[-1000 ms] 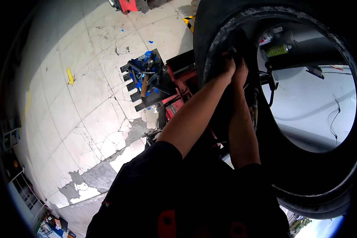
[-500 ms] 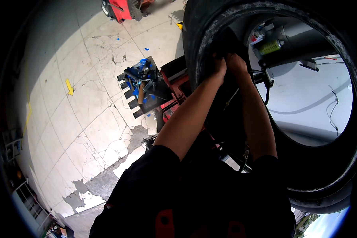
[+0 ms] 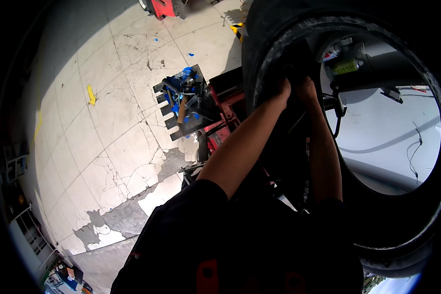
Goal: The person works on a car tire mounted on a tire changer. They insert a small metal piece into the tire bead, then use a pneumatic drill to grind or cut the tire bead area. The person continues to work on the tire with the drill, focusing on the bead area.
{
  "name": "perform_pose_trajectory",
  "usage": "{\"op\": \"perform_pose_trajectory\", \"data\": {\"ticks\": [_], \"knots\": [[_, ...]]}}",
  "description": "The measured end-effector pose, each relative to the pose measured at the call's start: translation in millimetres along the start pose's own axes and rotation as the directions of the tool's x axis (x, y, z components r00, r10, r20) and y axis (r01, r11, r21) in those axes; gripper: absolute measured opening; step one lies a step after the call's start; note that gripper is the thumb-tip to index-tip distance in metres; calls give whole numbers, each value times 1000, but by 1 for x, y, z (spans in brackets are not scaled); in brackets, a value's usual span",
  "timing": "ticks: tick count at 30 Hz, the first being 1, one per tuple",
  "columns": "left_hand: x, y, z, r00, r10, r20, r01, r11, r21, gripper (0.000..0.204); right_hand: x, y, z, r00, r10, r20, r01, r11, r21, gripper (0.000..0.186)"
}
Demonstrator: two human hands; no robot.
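Note:
A large black tire [image 3: 259, 59] stands at the right, and both my arms reach into its dark inner hollow. My left hand [image 3: 282, 94] is by the tire's left inner wall, its fingers curled and partly lost in shadow. Close to its right, my right hand [image 3: 306, 91] is also closed, knuckles up. Both seem to grip something dark that I cannot make out. Right of my right hand, a black bracket with a bent rod [image 3: 336, 105] shows through the tire's opening.
Left of the tire, a black slotted tray [image 3: 206, 105] holds several tools and blue scraps, next to a red metal frame [image 3: 225, 110]. Through the tire I see a green spray can [image 3: 347, 66] and a thin dark cable [image 3: 418, 147]. A yellow arrow [image 3: 90, 95] marks the cracked tile floor.
My hands have drawn slightly apart and sunk deeper into shadow inside the tire. The whole view has shifted, so the tire and tray sit farther right.

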State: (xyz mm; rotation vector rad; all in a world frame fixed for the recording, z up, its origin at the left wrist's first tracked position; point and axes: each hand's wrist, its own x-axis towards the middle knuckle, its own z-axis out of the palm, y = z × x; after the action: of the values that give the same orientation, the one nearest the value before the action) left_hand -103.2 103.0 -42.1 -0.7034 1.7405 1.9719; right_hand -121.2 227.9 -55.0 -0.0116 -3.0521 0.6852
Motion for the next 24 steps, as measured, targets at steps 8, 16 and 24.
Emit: {"op": "perform_pose_trajectory", "data": {"ticks": [8, 16, 24], "knots": [[11, 14, 4, 965, -206, 164, 234, 957, -172, 62, -5, -15, -5, 980, -173, 102, 177, 983, -39, 26], [38, 13, 29, 987, -88, 134, 80, 995, 67, 64, -7, 6, 6, 965, -254, 62, 259, 962, -83, 23], [55, -10, 30, 974, 222, 31, -221, 923, 314, 47, -20, 0, 2, 946, -274, 174, 283, 959, -25, 20]]}}
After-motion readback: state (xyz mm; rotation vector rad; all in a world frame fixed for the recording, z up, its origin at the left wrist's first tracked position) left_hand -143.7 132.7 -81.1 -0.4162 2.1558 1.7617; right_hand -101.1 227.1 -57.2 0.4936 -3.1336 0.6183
